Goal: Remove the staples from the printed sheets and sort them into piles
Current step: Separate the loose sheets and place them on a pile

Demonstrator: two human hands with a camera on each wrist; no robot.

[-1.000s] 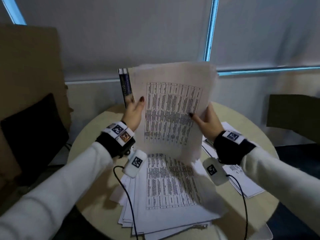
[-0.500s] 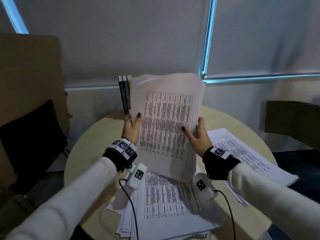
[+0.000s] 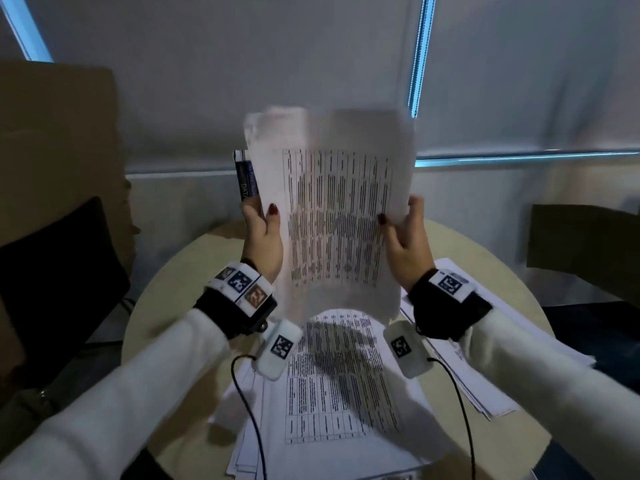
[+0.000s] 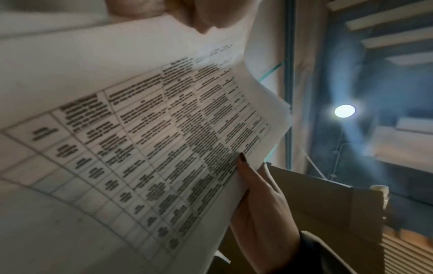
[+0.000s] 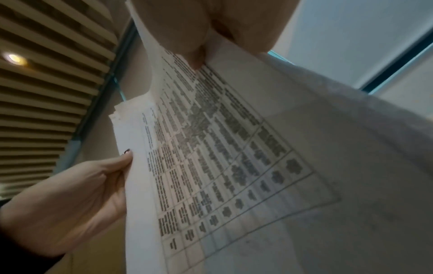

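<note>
The held sheets (image 3: pixel 332 209) are riding higher than a second ago, upright above the round table (image 3: pixel 166 306), suggesting squaring before sorting; the left hand (image 3: pixel 262 237) and right hand (image 3: pixel 408 240) are each pinching a side edge, thumbs in front; thin, limp paper is bowing over the flat piles (image 3: pixel 332 393) below

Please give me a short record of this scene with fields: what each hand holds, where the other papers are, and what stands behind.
left hand: grips left edge of the held sheets
right hand: grips their right edge
held sheets: upright above the table, printed with a grid
front pile: flat on table, below the hands
right pile: flat, under right forearm
behind: books, upright
staple: not visible
</note>
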